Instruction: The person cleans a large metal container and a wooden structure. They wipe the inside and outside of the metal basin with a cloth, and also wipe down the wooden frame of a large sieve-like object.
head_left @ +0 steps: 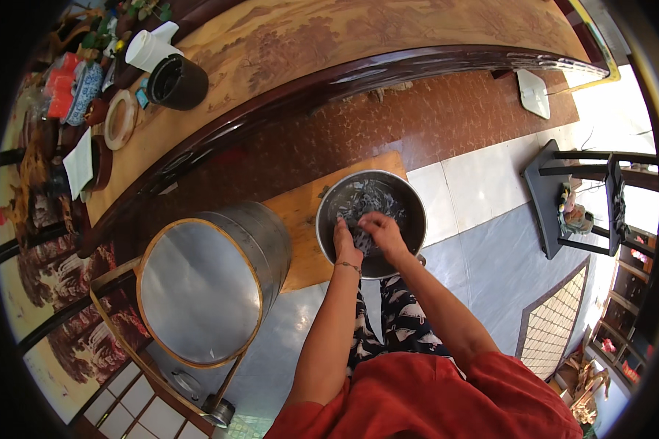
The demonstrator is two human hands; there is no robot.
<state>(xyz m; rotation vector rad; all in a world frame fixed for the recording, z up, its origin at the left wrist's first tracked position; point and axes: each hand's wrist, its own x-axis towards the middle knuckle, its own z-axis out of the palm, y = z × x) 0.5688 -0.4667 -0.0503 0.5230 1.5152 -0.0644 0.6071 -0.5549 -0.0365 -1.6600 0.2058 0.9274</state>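
Evidently two hands (347, 246) (385, 234) inside one metal bowl (416, 222), one wooden board (306, 252)

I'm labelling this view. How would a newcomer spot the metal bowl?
Below the long table, in this picture, lies a wooden board. At its right end sits the metal bowl; unlike the larger drum leftward, it has the left hand and right hand within its rim.

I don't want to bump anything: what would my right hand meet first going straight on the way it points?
Probably the dark, glossy pieces in the round bowl, just ahead of it; the left hand is close beside that line. Depth is unclear here.
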